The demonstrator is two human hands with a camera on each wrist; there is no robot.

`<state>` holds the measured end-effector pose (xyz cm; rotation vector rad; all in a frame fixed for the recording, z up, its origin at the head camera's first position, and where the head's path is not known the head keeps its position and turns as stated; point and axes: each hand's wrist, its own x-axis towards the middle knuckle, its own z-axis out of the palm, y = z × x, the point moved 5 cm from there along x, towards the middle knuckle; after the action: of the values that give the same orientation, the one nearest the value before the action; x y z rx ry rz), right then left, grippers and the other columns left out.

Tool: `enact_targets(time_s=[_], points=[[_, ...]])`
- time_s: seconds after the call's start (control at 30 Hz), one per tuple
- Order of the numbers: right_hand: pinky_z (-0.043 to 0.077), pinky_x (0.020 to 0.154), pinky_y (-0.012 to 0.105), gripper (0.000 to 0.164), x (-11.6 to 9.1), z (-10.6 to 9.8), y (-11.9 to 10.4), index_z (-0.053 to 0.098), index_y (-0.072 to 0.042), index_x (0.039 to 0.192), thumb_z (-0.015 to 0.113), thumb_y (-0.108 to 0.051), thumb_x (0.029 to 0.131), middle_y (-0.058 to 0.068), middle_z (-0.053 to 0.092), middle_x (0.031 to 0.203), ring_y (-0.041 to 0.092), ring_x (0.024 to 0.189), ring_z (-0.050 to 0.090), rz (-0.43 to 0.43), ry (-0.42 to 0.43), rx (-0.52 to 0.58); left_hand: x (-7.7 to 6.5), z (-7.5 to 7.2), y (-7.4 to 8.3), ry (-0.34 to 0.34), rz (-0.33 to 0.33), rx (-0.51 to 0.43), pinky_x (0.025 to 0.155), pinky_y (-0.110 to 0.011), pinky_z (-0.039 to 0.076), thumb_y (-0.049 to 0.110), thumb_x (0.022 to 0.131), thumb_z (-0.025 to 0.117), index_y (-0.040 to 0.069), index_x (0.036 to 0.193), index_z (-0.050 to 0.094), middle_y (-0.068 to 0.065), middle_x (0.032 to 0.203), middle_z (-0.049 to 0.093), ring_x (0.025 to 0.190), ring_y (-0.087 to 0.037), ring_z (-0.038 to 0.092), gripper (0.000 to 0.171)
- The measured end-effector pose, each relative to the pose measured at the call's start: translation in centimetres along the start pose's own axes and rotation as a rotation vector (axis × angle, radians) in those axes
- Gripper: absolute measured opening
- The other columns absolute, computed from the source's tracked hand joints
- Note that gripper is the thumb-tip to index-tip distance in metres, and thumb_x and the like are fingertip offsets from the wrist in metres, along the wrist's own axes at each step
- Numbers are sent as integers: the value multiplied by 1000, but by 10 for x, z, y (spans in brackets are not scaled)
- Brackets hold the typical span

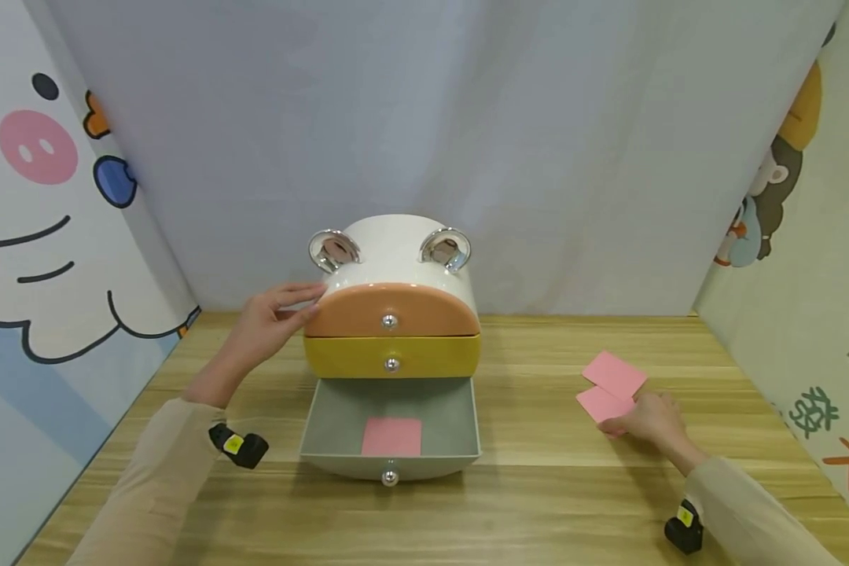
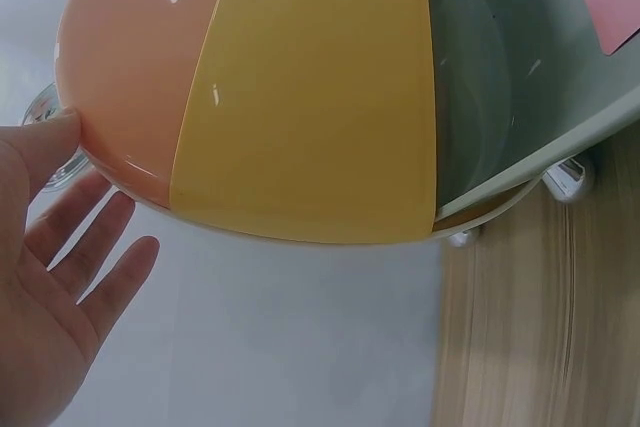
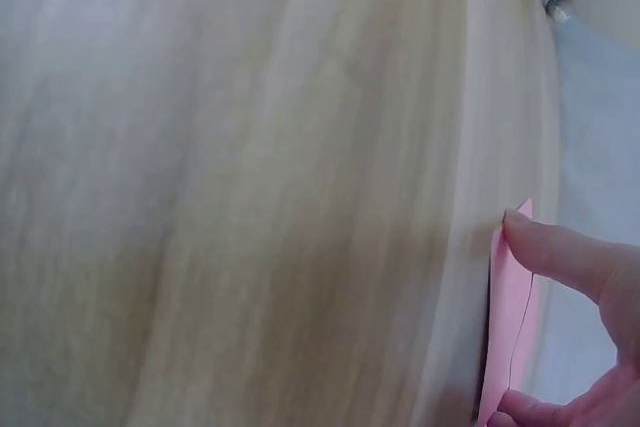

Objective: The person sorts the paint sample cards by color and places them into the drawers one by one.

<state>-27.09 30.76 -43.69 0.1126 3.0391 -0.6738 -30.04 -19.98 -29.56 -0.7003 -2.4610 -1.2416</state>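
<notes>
A small cabinet with a white domed top (image 1: 396, 236) stands on the table, its grey bottom drawer (image 1: 460, 417) pulled out. A pink card (image 1: 392, 437) lies inside that drawer. My left hand (image 1: 272, 318) touches the cabinet's left side beside the orange top drawer (image 1: 347, 313); its fingers (image 2: 120, 272) are extended and hold nothing. To the right, my right hand (image 1: 651, 420) pinches the nearer pink card (image 1: 604, 403) between thumb and fingers, low over the table. Another pink card (image 1: 614, 373) lies just behind, overlapping it in the head view.
Above the pulled-out drawer, a yellow drawer (image 1: 347, 358) is closed, with a round silver knob (image 1: 391, 365). Two shiny ear-shaped rings (image 1: 446, 248) stick up from the cabinet top. A grey curtain (image 1: 573, 157) hangs behind, and printed panels (image 1: 792, 330) flank the wooden table (image 1: 538, 503).
</notes>
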Motion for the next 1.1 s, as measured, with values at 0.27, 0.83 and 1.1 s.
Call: enact_targets(time_s=[0.27, 0.83, 1.1], points=[[44, 63, 34, 53, 4, -2, 2, 49, 16, 100, 75, -16, 67, 28, 56, 91, 32, 80, 51, 28, -78, 154, 0, 0, -1, -3, -4, 6, 80, -33, 52, 9, 89, 58, 0, 118, 60, -15, 122, 56, 111, -28, 52, 31], [53, 71, 23, 44, 1, -11, 2, 35, 23, 124, 47, 6, 85, -2, 57, 92, 5, 75, 55, 30, -348, 714, 0, 0, -1, -11, -7, -6, 80, -19, 52, 8, 89, 57, -1, 119, 59, -15, 123, 55, 113, -29, 50, 31], [53, 79, 24, 36, -1, -34, -34, 42, 18, 121, 46, 4, 88, 0, 52, 98, 3, 83, 55, -90, -394, 765, 0, 1, -2, -21, -16, 3, 81, -29, 52, 10, 90, 57, 0, 120, 59, -15, 124, 55, 113, -29, 50, 31]])
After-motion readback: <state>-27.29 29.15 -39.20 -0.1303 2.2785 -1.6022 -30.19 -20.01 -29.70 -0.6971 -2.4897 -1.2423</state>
